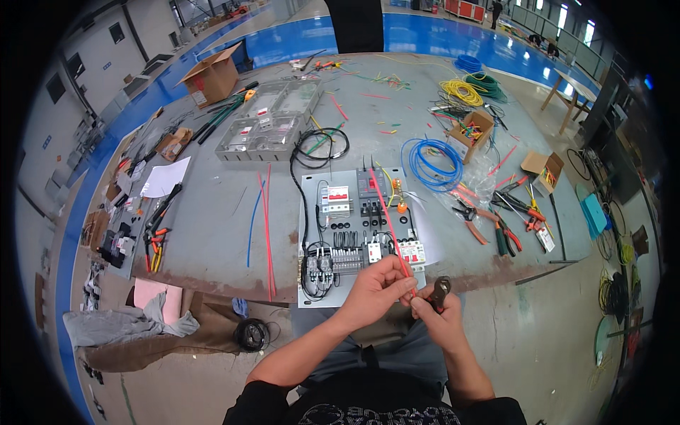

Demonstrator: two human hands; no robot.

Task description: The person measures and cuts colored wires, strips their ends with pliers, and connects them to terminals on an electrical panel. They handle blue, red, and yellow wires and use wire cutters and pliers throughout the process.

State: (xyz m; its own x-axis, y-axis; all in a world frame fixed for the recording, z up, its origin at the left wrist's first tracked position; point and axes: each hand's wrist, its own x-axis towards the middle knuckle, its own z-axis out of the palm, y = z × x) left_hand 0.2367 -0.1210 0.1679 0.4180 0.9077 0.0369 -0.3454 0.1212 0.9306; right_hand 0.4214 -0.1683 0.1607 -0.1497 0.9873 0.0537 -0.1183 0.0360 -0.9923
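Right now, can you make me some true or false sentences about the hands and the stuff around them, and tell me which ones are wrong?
1. The left hand pinches a red wire. True.
2. The other hand is empty. False: the right hand holds a tool.
3. A white paper lies to the left of the panel. True.
4. The clear case is to the right of that. False: the clear case is farther off and mostly to the left.
5. A yellow coil lies beside a green coil. True.
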